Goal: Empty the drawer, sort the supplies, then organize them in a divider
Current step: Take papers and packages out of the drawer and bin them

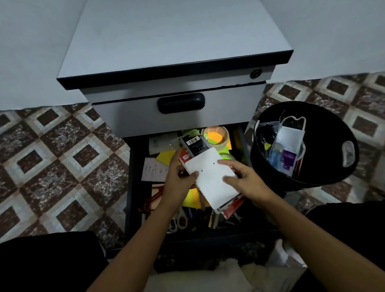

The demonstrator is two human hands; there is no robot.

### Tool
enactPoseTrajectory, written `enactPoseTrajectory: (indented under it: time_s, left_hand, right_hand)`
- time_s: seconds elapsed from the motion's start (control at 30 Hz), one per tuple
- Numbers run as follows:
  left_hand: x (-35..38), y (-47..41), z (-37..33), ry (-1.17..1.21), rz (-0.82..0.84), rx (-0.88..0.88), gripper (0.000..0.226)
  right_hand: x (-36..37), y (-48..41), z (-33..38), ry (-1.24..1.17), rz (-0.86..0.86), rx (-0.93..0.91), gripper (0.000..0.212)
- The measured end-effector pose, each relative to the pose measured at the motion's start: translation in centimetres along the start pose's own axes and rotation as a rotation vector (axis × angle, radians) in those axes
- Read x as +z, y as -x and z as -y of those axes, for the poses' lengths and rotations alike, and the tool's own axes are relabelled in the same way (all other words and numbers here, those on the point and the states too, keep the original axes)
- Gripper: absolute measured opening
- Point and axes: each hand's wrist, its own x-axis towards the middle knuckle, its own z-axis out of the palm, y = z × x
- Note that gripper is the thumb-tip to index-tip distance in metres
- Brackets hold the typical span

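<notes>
The lower drawer [131,195] of a grey cabinet stands pulled out and full of supplies. Both hands hold a stack of flat items over it, topped by a white card [212,181] with two small holes. My left hand [178,183] grips the stack's left edge, thumb on the card. My right hand [241,176] grips its right edge, fingers on top. A black packet [195,145] and a red one [184,157] stick out under the card. In the drawer lie a tape roll [216,136], yellow and orange papers [165,157], a white note [153,169], scissors [180,219] and pens.
A black bin [326,177] holding a face mask, a bottle and packets stands right of the drawer. The grey cabinet [175,44] rises behind, its upper drawer shut with a black handle [181,102]. Patterned tiles cover the floor. White bags [196,284] lie at the bottom.
</notes>
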Motion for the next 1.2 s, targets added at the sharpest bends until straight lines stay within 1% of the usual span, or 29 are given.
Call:
enactPoseTrajectory:
  time_s: [0.1, 0.33, 0.57, 0.7, 0.87, 0.93, 1.03, 1.1, 1.2]
  left_hand:
    - [1.4, -0.1, -0.6, -0.068, 0.056, 0.035, 0.061]
    - [6.5, -0.7, -2.5, -0.056, 0.197, 0.02, 0.047]
    - [13.5, -2.4, -3.5, -0.179, 0.375, 0.047, 0.045]
    - [17.6, -4.4, -3.9, -0.311, 0.439, 0.09, 0.052]
    - [21.5, -7.4, -4.3, -0.48, 0.53, 0.126, 0.057]
    - [22.8, -8.4, -4.5, -0.536, 0.577, 0.141, 0.06]
    - [24.0, -9.8, -4.6, -0.599, 0.652, 0.109, 0.06]
    - [24.2, -10.6, -4.3, -0.639, 0.705, 0.094, 0.056]
    - [23.8, -11.3, -3.7, -0.736, 0.739, 0.094, 0.051]
  right_hand:
    - [-1.8, 0.8, 0.4, 0.029, -0.029, -0.015, 0.038]
    - [-7.2, 2.3, 1.5, 0.083, -0.141, 0.006, 0.039]
    - [-14.5, 3.4, 2.1, 0.131, -0.239, -0.015, 0.038]
    - [-18.4, 3.3, 2.0, 0.172, -0.28, 0.029, 0.036]
    - [-21.9, 1.8, 1.3, 0.252, -0.319, 0.065, 0.038]
    - [-22.7, 1.0, 0.6, 0.27, -0.34, 0.086, 0.04]
    - [-23.7, -0.4, -0.4, 0.302, -0.35, 0.097, 0.042]
    - [-24.1, -1.2, -1.1, 0.332, -0.344, 0.114, 0.043]
    - [-24.2, -1.9, -2.3, 0.398, -0.315, 0.159, 0.043]
